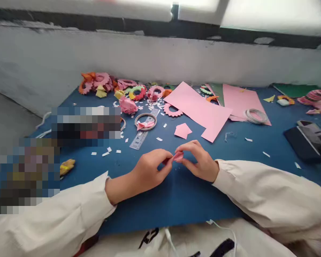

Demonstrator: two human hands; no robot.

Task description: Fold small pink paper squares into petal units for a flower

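small folded pink paper [178, 156], pinched between left hand [150, 168] and right hand [199, 160].

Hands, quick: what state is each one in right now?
Left hand: closed, pinching one end of the small folded pink paper.
Right hand: closed on the same paper, between thumb and fingers.

A translucent plastic ruler [136, 143] lay slantwise on the blue counter [149, 210], partly beneath a round beige ring [136, 123]. A boxy dark case [296, 142] sat at the right, and a flat green sheet [296, 90] lay near the whitish wall [149, 59] behind.
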